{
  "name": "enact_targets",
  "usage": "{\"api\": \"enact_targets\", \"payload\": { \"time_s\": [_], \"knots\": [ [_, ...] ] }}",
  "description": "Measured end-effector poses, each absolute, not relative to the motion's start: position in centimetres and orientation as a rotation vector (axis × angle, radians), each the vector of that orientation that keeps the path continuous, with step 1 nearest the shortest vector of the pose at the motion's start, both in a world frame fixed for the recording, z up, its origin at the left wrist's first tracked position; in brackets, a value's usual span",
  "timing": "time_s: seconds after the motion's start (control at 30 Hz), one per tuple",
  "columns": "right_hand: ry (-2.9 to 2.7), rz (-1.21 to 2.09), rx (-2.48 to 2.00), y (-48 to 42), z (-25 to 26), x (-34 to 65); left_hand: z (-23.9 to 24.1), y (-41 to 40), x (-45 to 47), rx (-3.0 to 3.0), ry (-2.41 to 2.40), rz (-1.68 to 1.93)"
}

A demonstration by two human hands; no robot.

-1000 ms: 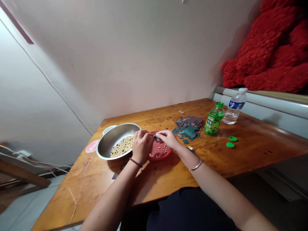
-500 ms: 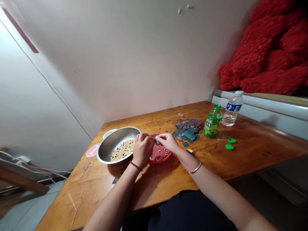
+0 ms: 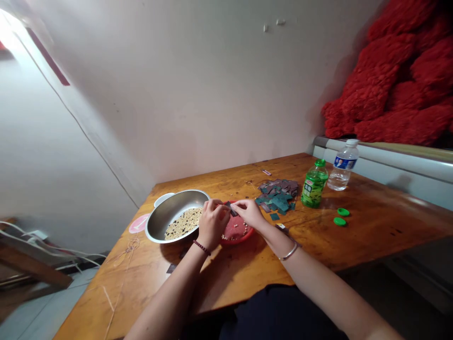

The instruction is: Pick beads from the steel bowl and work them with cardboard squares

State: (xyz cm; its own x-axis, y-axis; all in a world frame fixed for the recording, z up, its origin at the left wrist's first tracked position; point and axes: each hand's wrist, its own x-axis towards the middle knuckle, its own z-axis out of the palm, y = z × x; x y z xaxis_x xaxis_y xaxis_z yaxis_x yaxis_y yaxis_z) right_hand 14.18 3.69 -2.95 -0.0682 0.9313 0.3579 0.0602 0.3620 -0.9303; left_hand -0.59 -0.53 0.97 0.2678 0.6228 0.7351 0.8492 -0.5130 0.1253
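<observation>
Both my hands meet over a small red dish [image 3: 236, 232] with pale beads in it. My left hand [image 3: 211, 223] and my right hand [image 3: 249, 212] are closed in pinches on a small dark square tile [image 3: 230, 208] held between their fingertips. To the left stands a steel bowl [image 3: 166, 213] with a heap of pale and dark beans. A pile of teal and purple square tiles [image 3: 278, 194] lies right of the dish.
A green bottle [image 3: 313, 190] and a clear water bottle [image 3: 342, 165] stand at the table's right back, two green caps [image 3: 341, 216] near them. A pink disc [image 3: 138, 224] and thin string [image 3: 129, 246] lie left. Wall behind, red fluffy cloth [image 3: 396, 80] on a ledge.
The hands stay pinched on the tile over the red dish. The view has tilted, so everything sits slightly lower in the picture.
</observation>
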Motion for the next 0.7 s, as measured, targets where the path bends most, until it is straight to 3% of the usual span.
{"api": "enact_targets", "payload": {
  "time_s": [0.7],
  "knots": [
    [-1.550, 0.875, -0.967, 3.62, -2.84, 14.39, 0.66, -0.52, -0.47, -2.192, -1.381, -1.124]
  ]
}}
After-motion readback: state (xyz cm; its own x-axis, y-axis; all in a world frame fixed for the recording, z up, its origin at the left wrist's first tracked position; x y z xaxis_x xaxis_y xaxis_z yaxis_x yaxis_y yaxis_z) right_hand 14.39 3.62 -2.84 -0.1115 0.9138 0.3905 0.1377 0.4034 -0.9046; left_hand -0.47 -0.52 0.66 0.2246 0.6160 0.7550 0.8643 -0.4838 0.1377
